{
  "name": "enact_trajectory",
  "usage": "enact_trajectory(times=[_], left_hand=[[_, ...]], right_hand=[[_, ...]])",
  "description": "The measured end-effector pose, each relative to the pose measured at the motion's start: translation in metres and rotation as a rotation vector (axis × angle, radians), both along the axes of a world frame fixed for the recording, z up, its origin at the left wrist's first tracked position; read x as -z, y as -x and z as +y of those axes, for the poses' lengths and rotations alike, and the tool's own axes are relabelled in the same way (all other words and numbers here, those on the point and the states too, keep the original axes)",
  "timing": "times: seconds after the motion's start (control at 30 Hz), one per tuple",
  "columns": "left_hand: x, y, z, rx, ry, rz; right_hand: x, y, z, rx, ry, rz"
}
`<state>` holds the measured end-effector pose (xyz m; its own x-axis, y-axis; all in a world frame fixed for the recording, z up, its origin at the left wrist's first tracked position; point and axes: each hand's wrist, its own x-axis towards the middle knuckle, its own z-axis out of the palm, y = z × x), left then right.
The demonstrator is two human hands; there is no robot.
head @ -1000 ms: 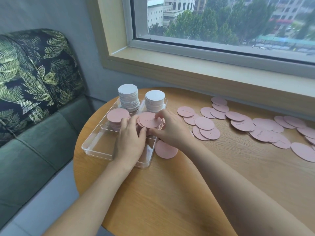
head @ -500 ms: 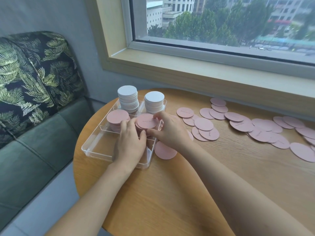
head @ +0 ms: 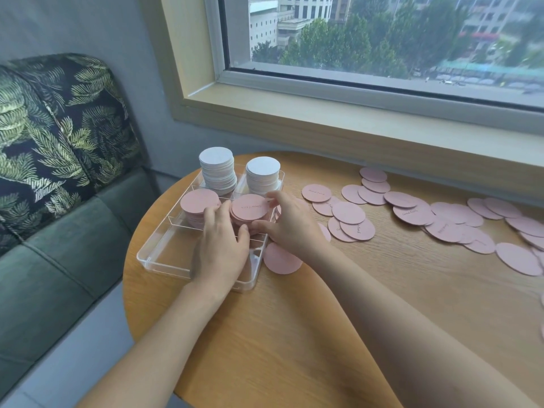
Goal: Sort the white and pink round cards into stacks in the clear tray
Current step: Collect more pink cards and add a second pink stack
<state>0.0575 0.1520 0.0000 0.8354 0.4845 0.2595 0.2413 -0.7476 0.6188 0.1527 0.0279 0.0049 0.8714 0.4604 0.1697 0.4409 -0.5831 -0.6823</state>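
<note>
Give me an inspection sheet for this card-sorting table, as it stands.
Surface: round wooden table.
Job's things: clear tray holds two white stacks at the back and two pink stacks; loose pink cards lie spread to its right.
Clutter: nothing seen.
Hands: left hand and right hand grip the right pink stack.
Cables: nothing seen.
Surroundings: green sofa, leaf-print cushion, window.

Left hand (head: 219, 248): covered the near-right part of the clear tray (head: 156, 254); its fingertips were lost behind the pink stack (head: 249, 212).
Right hand (head: 290, 223): hid the tray's right wall and part of a loose pink card (head: 282, 259).
Card lettering: too small to read.
Scattered pink cards (head: 441, 219): cut off at the table's right edge.
Round table (head: 294, 334): its near edge ran out of the picture.
</note>
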Motion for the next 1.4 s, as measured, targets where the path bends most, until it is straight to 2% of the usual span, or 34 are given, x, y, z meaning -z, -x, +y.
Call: enact_trajectory(times=[0.2, 0.3, 0.4, 0.67, 0.87, 1.17, 1.27, 1.4], left_hand=[[-0.003, 0.006, -0.005, 0.017, -0.129, -0.088], [-0.004, 0.013, -0.018, 0.079, -0.242, -0.218], [-0.002, 0.020, -0.035, 0.204, -0.257, -0.320], [0.022, 0.041, -0.061, 0.322, -0.270, -0.273], [0.023, 0.041, -0.078, 0.422, -0.391, -0.304], [0.026, 0.006, -0.121, 0.469, -0.188, -0.164], [0.028, -0.010, -0.127, 0.470, -0.169, -0.153], [0.034, -0.032, -0.129, 0.439, -0.268, -0.067]], right_hand=[[-0.001, 0.006, -0.043, -0.002, 0.012, -0.107], [0.008, 0.013, -0.065, -0.104, 0.105, -0.231], [0.016, 0.024, -0.078, -0.240, 0.226, -0.310], [0.026, 0.037, -0.101, -0.322, 0.371, -0.426], [0.033, 0.043, -0.148, -0.245, 0.351, -0.526], [0.033, 0.049, -0.197, -0.110, 0.291, -0.564], [0.030, 0.052, -0.209, -0.006, 0.222, -0.570], [0.023, 0.050, -0.218, 0.211, 0.104, -0.558]])
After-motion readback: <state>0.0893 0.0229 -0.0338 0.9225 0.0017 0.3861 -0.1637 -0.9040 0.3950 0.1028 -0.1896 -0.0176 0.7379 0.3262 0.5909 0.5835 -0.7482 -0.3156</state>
